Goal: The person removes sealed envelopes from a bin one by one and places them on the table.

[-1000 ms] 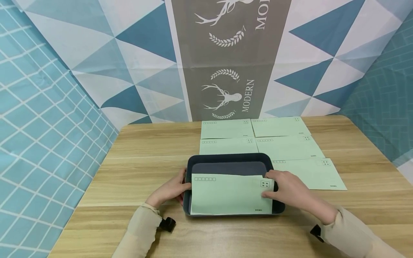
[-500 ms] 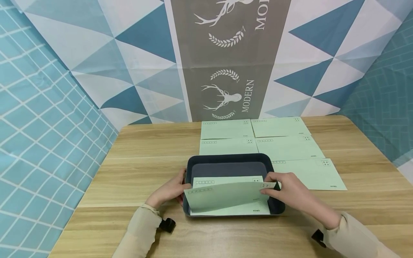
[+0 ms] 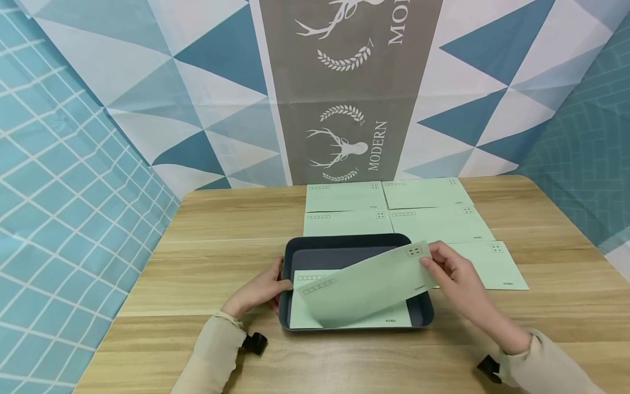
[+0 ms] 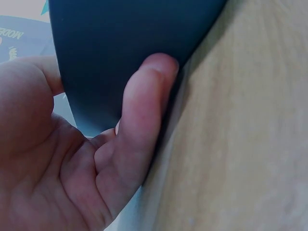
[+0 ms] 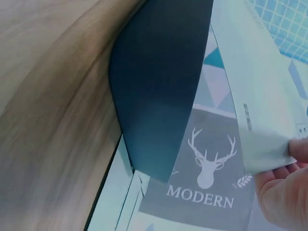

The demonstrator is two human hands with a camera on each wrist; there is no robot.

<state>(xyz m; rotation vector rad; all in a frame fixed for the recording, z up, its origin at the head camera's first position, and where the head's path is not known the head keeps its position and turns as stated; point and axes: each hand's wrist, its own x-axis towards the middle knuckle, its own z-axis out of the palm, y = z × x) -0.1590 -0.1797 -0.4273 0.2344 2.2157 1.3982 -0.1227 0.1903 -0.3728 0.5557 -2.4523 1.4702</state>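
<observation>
A dark blue tray (image 3: 344, 239) stands on the table, and a pale green envelope (image 3: 301, 306) lies flat inside it. My left hand (image 3: 258, 287) grips the tray's left wall, thumb over the rim; in the left wrist view its fingers (image 4: 142, 110) press the outer side. My right hand (image 3: 460, 279) pinches a second green envelope (image 3: 374, 279) by its right end. This envelope slants over the tray, right end raised, left end low over the one inside. In the right wrist view the held envelope (image 5: 264, 91) hangs beside the tray wall (image 5: 159, 86).
Several matching envelopes (image 3: 443, 224) lie in rows on the wooden table (image 3: 221, 241) behind and right of the tray, partly covered by it. A patterned backdrop (image 3: 339, 98) rises behind the table's far edge. A black wrist strap piece (image 3: 256, 343) hangs under the left sleeve.
My right hand has lifted the top envelope's right end out of the tray, moving up and to the right, uncovering the envelope beneath. The left hand and tray have stayed in place.
</observation>
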